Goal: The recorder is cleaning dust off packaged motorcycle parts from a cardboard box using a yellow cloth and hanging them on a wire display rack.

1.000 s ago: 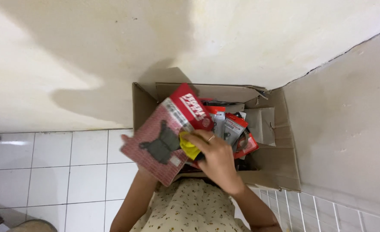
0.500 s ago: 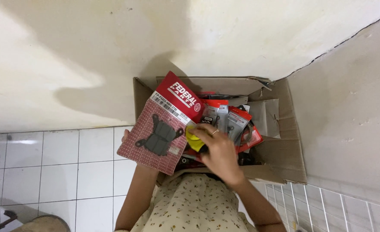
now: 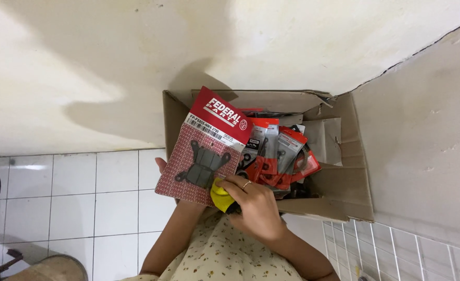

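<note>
The left hand holds a flat red pack up from behind, only its fingertips showing past the pack's left edge at about 9 o'clock. The pack is a card with a dark, winged metal part sealed to its front, a solid red band across its top, tilted so that the top leans toward 1 o'clock. It hangs over the left wall of an open cardboard box, which sits in the corner where the pale wall meets the white tiled floor.

The right hand (a ring on one finger) is closed around a yellow cloth and presses it against the pack's lower right corner, at roughly 5 o'clock from the dark part. Something dark lies under the cloth in the same grip; what it is cannot be told.

Inside the box, just to the 3 o'clock side of the pack, stands a bunch of smaller red-and-clear packs, crowded together and leaning.
</note>
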